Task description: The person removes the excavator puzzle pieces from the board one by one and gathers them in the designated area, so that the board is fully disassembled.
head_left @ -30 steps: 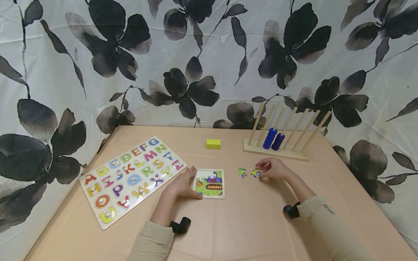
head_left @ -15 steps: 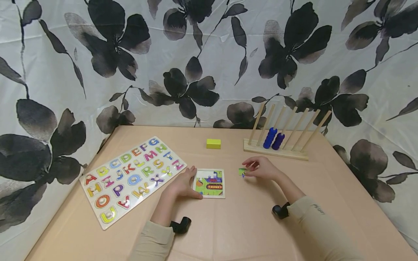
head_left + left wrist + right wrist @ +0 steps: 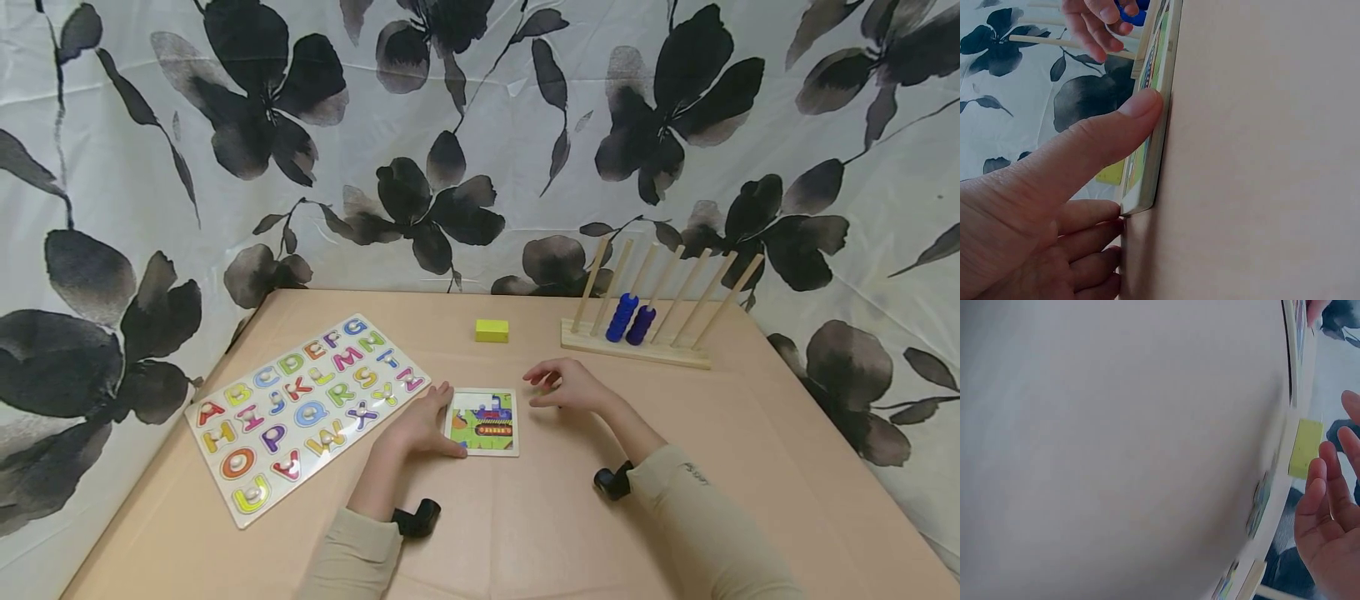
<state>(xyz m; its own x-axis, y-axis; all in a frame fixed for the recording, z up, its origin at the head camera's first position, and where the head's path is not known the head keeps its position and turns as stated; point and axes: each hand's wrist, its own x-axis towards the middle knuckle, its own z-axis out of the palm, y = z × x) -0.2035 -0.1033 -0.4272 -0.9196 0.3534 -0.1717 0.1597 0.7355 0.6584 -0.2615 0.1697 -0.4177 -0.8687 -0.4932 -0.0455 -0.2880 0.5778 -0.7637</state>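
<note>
A small square tray puzzle (image 3: 483,423) with a picture of a tracked vehicle lies on the table. My left hand (image 3: 420,425) holds it at its left side, the thumb (image 3: 1141,106) stretched along the near edge. Just right of the puzzle, my right hand (image 3: 566,385) hovers with loosely bent fingers and nothing visible between them. Beneath it, in the right wrist view, one loose jigsaw piece (image 3: 1259,505) and another piece (image 3: 1225,585) lie on the table. Both are hidden behind the right hand in the head view.
A white alphabet peg board (image 3: 307,417) lies at the left. A yellow block (image 3: 491,332) sits behind the puzzle. At the back right stands a wooden peg rack (image 3: 637,343) with blue and purple beads. A floral cloth (image 3: 480,125) hangs behind the table.
My right hand has moved left from the right loose piece, past the other one, to beside the puzzle. The left hand and the puzzle have stayed in place.
</note>
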